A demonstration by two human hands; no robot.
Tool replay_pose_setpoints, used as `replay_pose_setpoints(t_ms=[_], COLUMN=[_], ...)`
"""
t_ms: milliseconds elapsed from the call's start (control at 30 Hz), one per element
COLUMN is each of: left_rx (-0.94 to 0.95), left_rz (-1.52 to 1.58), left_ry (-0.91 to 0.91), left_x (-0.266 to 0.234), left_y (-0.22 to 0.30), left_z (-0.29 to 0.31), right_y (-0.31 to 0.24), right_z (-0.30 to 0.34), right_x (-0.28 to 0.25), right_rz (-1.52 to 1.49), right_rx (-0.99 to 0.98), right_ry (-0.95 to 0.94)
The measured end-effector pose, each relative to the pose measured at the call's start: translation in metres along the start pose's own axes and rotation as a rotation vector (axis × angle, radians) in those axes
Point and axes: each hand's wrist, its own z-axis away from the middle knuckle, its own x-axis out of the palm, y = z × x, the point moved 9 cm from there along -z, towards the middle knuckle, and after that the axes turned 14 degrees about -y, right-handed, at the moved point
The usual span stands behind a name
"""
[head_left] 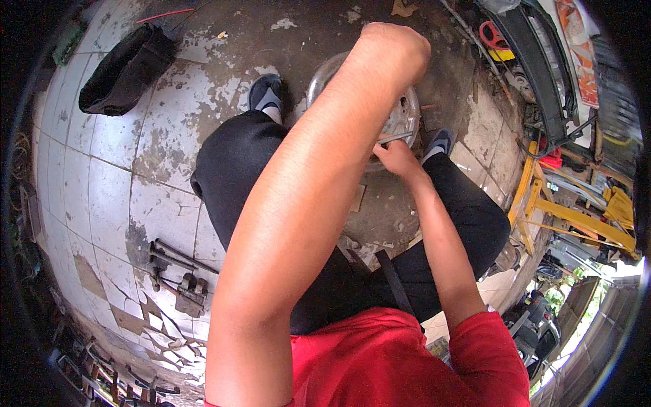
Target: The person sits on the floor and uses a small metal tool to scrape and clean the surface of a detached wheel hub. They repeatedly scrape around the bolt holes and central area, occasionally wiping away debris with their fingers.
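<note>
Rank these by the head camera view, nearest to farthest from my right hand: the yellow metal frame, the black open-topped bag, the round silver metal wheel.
From your right hand:
1. Round silver metal wheel: just ahead.
2. Yellow metal frame: off right.
3. Black open-topped bag: upper left.

hands (pixel 400 159) 2 | wheel rim (pixel 410 112) 1 | held tool (pixel 398 138) 1 | shoes (pixel 266 91) 2
</note>
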Motion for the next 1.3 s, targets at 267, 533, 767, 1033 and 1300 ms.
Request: replay_pose_setpoints(t_ms=[267, 533, 767, 1033, 1300], left_rx=[0.004, 0.016, 0.012, -0.025, -0.026], left_rz=[-0.009, 0.051, 0.026, 0.058, 0.029], left_ry=[-0.021, -0.025, 0.004, -0.017, -0.011], left_x=[0.005, -0.002, 0.000, 0.004, 0.001], left_y=[0.006, 0.009, 0.006, 0.001, 0.004], left_z=[-0.012, -0.002, -0.006, -0.006, -0.004], right_y=[-0.015, -0.014, -0.012, -0.028, -0.010], right_z=[0.004, -0.002, 0.007, 0.025, 0.040], right_x=[0.004, 0.011, 0.006, 0.026, 0.015], right_rz=[0.034, 0.039, 0.107, 0.133, 0.179], right_rx=[0.050, -0.052, 0.051, -0.347, -0.223], right_ry=[0.046, 0.093, 0.034, -0.058, -0.103])
